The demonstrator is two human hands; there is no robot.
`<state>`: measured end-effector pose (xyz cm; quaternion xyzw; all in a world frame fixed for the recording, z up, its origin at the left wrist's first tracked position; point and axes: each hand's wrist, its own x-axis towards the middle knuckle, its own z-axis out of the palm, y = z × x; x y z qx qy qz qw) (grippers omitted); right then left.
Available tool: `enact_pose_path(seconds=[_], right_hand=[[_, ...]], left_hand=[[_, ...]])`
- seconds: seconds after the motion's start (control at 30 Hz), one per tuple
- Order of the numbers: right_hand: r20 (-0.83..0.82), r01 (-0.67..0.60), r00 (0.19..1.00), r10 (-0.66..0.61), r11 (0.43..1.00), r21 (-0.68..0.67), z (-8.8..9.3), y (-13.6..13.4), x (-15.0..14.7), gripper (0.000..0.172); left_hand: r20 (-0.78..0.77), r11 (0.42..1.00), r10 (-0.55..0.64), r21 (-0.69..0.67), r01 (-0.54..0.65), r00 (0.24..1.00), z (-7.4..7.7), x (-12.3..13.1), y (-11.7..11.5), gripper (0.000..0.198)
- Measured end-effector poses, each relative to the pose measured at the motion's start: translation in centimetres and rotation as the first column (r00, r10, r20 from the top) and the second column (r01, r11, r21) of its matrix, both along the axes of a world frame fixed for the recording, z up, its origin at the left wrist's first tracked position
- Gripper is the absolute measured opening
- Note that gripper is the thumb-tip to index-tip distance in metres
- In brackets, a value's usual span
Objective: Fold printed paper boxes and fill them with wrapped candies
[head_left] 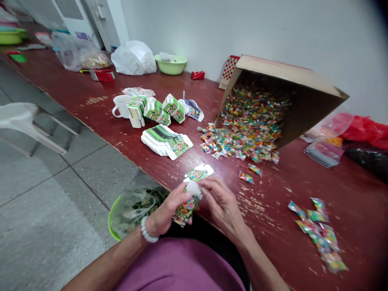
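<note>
Left grip (168, 212) clenched around lower part of small bright box (185, 207). Right grip (220, 202) pinches top end of same box. Box held up over near edge of worktop (273, 190). Flat box (198, 173) lies just behind it. Green bowl (110, 222) sits left, below edge. Tipped carton (281, 72) farther back spills candy packets (242, 129).

Magenta top (182, 268), white beaded bracelet (147, 235)
</note>
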<state>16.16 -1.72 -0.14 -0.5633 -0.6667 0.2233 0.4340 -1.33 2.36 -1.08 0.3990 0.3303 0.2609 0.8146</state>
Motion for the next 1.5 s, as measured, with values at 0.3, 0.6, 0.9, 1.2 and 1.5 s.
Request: enact_pose_path(seconds=[0.3, 0.6, 0.9, 1.2, 1.5], right_hand=[[-0.526, -0.021, 0.841, -0.125, 0.965, -0.263, -1.7, -1.2, -1.8, 0.02], [-0.679, -0.106, 0.703, -0.21, 0.914, -0.392, -2.1, -0.2, -2.1, 0.025], [-0.635, -0.15, 0.765, -0.101, 0.932, -0.33, -2.4, 0.2, -2.2, 0.021], [-0.579, -0.193, 0.815, -0.018, 0.933, -0.302, -3.0, 0.2, -2.0, 0.024], [-0.531, -0.258, 0.847, 0.014, 0.885, -0.388, -3.3, 0.3, -1.4, 0.024]], left_hand=[[0.034, 0.959, 0.195, -0.214, -0.184, 0.98, -0.9, 0.5, -0.2, 0.044], [0.009, 0.969, 0.217, -0.122, -0.214, 0.976, -0.8, 0.1, -0.4, 0.046], [0.002, 0.967, 0.234, -0.105, -0.233, 0.972, -0.8, 0.0, -0.9, 0.055], [0.05, 0.978, 0.18, -0.12, -0.173, 0.982, -0.6, -0.6, -0.7, 0.065], [-0.039, 0.985, 0.169, 0.024, -0.169, 0.985, -0.6, -0.3, -0.6, 0.052]])
